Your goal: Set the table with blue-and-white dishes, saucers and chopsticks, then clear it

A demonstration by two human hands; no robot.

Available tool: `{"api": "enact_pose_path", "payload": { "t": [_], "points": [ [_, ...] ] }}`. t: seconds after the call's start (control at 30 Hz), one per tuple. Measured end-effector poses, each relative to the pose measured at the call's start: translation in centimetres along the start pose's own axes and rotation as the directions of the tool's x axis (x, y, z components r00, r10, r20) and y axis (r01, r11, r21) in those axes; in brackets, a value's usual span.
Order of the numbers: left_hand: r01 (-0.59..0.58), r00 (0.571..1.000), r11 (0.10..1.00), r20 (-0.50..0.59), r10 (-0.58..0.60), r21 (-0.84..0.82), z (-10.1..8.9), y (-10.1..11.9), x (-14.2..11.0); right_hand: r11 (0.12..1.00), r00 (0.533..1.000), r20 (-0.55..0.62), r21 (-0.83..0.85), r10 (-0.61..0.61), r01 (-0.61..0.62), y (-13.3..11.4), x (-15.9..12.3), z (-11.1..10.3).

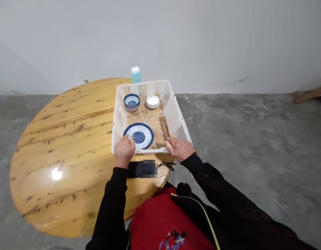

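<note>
A white plastic basket (179,119) with lattice sides sits at the right end of the wooden table. My left hand (124,149) is closed over its near rim, left of the middle, beside a blue-and-white plate (139,136). Around the near right corner of the rim, my right hand (179,148) is closed too; its fingers come close to the lower ends of a bundle of wooden chopsticks (164,126). Farther back inside stand a stack of blue-patterned bowls (131,100) and a stack of small white dishes (153,101). My fingertips are partly hidden.
Behind the basket stands a light-blue bottle (136,74) with a white lid. A dark flat object (136,169), partly blurred out, with a cord lies between my arms on the oval table (58,149). A grey wall rises behind; concrete floor lies to the right.
</note>
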State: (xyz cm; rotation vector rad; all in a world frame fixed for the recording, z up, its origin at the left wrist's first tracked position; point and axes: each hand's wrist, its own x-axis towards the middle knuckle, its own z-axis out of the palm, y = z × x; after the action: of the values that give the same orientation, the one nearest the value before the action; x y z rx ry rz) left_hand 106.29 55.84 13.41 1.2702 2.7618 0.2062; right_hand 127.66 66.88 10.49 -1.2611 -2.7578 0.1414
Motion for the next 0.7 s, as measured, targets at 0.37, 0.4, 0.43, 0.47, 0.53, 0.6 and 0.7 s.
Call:
{"api": "enact_pose_path", "payload": {
  "t": [0.37, 0.4, 0.43, 0.47, 0.53, 0.6, 0.7],
  "points": [
    [-0.056, 0.997, 0.998, 0.047, 0.057, -0.015, -1.0, -0.3, 0.0, 0.997, 0.997, 0.026, 0.019, 0.075, -0.075, -0.9, 0.1, -0.9],
    [-0.059, 0.997, 0.998, 0.046, 0.060, -0.020, -0.9, -0.3, 0.0, 0.997, 0.996, 0.048, 0.020, 0.080, -0.081, -0.9, 0.1, -1.0],
    [-0.060, 0.997, 0.998, 0.042, 0.061, -0.023, -0.9, -0.4, -0.1, 0.996, 0.994, 0.071, 0.027, 0.084, -0.086, -0.8, 0.2, -1.0],
    [-0.061, 0.997, 0.998, 0.038, 0.062, -0.026, -0.9, -0.4, -0.1, 0.995, 0.992, 0.094, 0.049, 0.083, -0.088, -0.6, 0.4, -1.0],
    [-0.062, 0.998, 0.998, 0.032, 0.062, -0.028, -0.8, -0.5, -0.1, 0.986, 0.987, 0.146, 0.145, 0.065, -0.087, -0.1, 1.2, -0.9],
    [-0.060, 0.998, 0.998, 0.031, 0.061, -0.030, -0.7, -0.6, -0.1, 0.948, 0.978, 0.204, 0.304, 0.036, -0.098, 0.7, 2.8, -0.7],
    [-0.052, 0.998, 0.998, 0.036, 0.053, -0.037, -0.6, -0.6, 0.0, 0.802, 0.957, 0.285, 0.556, 0.063, -0.219, 1.8, 6.5, -0.6]
  ]
}}
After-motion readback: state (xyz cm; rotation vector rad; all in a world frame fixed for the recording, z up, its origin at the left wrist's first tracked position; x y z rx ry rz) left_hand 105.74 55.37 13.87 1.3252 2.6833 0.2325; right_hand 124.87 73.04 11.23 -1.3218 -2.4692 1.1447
